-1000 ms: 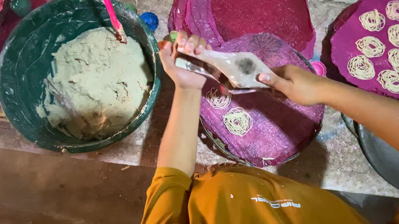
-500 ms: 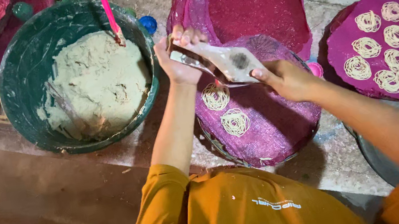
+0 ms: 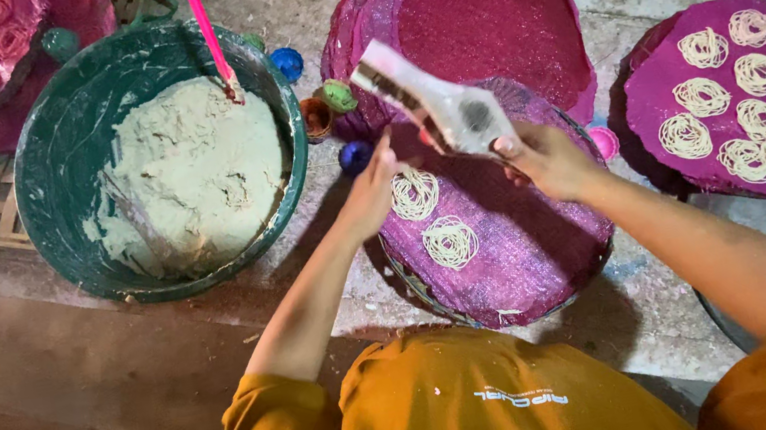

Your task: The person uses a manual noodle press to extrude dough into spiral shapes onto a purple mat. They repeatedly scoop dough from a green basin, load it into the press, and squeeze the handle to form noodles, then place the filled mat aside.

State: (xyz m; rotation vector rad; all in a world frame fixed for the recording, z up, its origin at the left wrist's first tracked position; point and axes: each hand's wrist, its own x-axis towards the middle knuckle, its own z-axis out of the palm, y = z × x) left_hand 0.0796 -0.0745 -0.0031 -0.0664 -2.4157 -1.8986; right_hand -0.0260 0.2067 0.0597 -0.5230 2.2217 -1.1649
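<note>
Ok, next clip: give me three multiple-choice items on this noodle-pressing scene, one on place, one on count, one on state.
1. Where is the pale dough?
A. in the green tub
B. on the far-right mat
C. on the floor

2. How many noodle coils lie on the mat under the hands?
A. two
B. five
C. none

3. What does the right hand hold?
A. nothing
B. the metal press
C. a blue cap

Key: 1 A, dough fills the green tub. 2 A, two coils show beside the left hand. 3 B, its grip closes on the metal press.
</note>
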